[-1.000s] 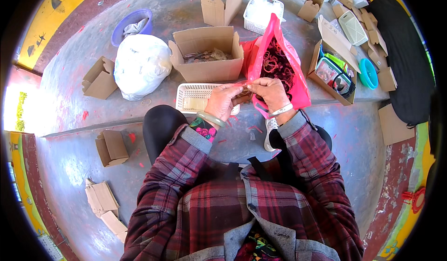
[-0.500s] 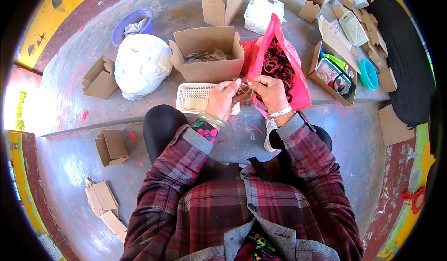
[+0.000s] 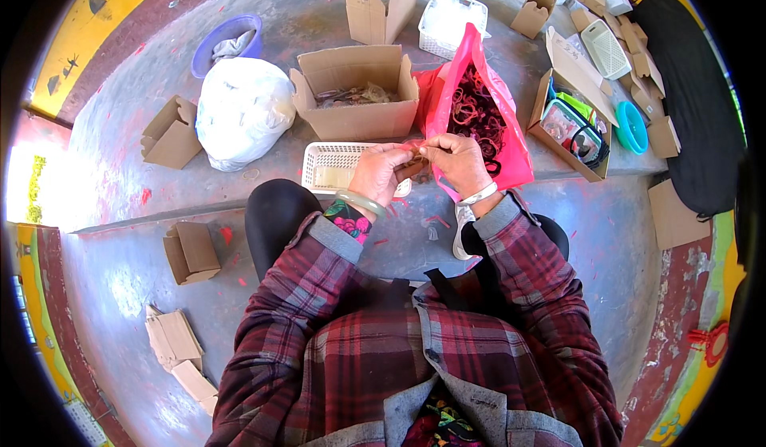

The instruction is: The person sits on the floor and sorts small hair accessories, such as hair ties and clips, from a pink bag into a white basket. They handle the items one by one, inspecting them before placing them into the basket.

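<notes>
In front of my knees both hands come together, fingertips almost touching. My left hand point(image 3: 377, 174) is closed in a pinch, and so is my right hand point(image 3: 461, 163). Between them is a small, thin, cord-like loop point(image 3: 415, 152), tan and reddish; its exact kind is too small to make out. Below and left of the fingers lies a white plastic basket point(image 3: 327, 168), partly covered by my left hand. Just beyond my right hand stands an open pink bag point(image 3: 517, 153) full of dark red and pink cord loops point(image 3: 477, 116).
An open cardboard box point(image 3: 355, 124) with clear packets stands behind the basket. Left of it are a stuffed white plastic bag point(image 3: 243, 116) and a purple basin point(image 3: 254, 46). Another box point(image 3: 568, 150) with mixed items sits right, by a turquoise basin point(image 3: 632, 128). A step edge point(image 3: 175, 221) crosses the floor.
My left hand has shifted slightly down and left, and my right fingers have turned a little. The cord-like piece between them shows less, with more red at the fingertips.
</notes>
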`<act>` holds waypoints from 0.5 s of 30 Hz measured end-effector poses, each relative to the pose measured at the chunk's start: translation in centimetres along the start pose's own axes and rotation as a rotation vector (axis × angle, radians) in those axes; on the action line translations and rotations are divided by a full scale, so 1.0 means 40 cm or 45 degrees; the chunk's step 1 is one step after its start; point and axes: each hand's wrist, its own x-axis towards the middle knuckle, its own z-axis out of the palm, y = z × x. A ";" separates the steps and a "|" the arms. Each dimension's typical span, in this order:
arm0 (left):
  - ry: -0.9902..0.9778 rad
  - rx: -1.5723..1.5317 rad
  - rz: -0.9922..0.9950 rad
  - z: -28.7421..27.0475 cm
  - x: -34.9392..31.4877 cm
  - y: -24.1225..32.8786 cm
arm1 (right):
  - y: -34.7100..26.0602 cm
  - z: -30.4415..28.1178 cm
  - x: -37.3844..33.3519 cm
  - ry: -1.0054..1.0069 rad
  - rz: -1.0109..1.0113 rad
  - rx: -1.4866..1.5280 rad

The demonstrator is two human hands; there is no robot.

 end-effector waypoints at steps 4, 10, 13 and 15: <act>0.036 -0.063 0.064 0.012 0.007 -0.008 | 0.030 -0.007 0.013 0.071 0.022 0.030; 0.006 -0.030 0.058 0.028 -0.002 0.003 | 0.004 -0.006 0.006 0.077 0.139 0.269; -0.013 0.026 0.090 0.021 0.002 -0.005 | 0.007 -0.002 0.006 0.074 0.068 0.198; -0.002 0.045 0.127 0.011 0.007 -0.012 | 0.014 0.000 0.007 0.073 0.026 0.162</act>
